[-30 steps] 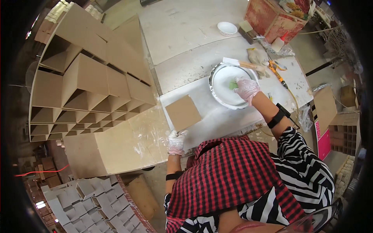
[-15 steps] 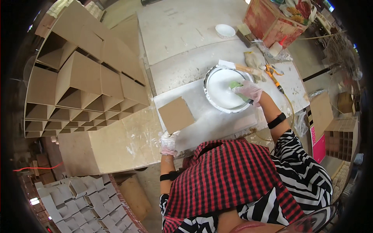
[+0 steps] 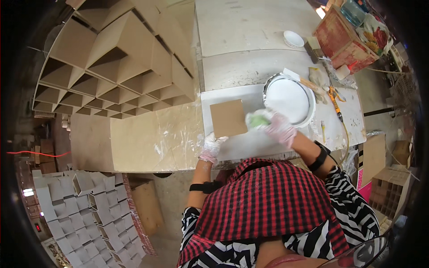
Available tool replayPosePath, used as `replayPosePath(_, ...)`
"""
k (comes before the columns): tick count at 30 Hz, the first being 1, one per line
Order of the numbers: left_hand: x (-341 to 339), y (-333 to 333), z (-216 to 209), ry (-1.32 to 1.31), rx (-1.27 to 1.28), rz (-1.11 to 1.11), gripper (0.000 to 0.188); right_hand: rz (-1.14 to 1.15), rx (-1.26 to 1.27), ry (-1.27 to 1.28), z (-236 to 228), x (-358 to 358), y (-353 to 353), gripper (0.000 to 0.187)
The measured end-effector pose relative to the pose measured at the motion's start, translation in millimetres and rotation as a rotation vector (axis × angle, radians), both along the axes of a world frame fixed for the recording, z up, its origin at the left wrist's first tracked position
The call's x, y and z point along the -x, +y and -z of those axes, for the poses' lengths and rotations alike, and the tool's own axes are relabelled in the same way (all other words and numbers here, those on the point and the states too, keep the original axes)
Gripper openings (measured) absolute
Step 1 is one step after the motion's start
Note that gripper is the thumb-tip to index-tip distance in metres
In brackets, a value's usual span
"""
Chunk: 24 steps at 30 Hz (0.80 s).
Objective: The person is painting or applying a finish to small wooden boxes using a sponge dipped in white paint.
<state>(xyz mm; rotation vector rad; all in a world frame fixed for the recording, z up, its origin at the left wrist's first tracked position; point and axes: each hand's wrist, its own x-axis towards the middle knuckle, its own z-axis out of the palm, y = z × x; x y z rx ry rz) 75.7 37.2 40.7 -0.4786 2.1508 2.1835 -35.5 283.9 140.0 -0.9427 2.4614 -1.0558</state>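
My left hand [image 3: 211,146], in a thin whitish glove, grips the lower left corner of a square brown cardboard piece [image 3: 229,118]. Whether this piece has sides beneath its flat face cannot be seen. My gloved right hand [image 3: 278,127] is closed around a green sponge [image 3: 258,119] smeared with white, just off the cardboard's right edge. Motion blurs the sponge slightly. Behind that hand stands a round tub of white liquid [image 3: 289,99], its rim coated in white.
Stacked brown cardboard boxes [image 3: 129,58] tower on the left of the table [image 3: 152,138]. Past the tub lie a wide brush [image 3: 308,85] and an orange-handled air gun with a hose [image 3: 334,99]. A white bowl [image 3: 293,39] and red crate [image 3: 344,38] stand farther back. Whitish boxes [image 3: 89,214] fill the lower left.
My right hand has come out of the tub with the green sponge and moved left towards the cardboard. The cardboard has turned slightly in my left hand. The whole view has shifted.
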Motion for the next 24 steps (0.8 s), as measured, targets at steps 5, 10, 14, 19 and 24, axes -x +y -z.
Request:
replayPosePath(5, -3, 0, 11, 0.068, -0.111, 0.035, 0.023, -0.014, -0.512, 0.355, -20, 25, -82, 0.042)
replayPosePath(10, 3, 2, 24, 0.132, -0.077, 0.060, 0.024, -0.259, -0.368, 0.570, -17, 7, -85, 0.041)
replayPosePath(14, 5, 3, 26, 0.085, -0.162, 0.059, 0.028, -0.432, -0.571, 0.334, -12, -12, -98, 0.043)
replayPosePath(19, 5, -2, 11, -0.057, -0.104, 0.131, 0.031, -0.037, -0.537, 0.279, -6, 23, -127, 0.041)
replayPosePath(24, 4, -2, -2, -0.059, -0.258, 0.064, 0.028, -0.446, -0.519, 0.371, 0, 3, -125, 0.036)
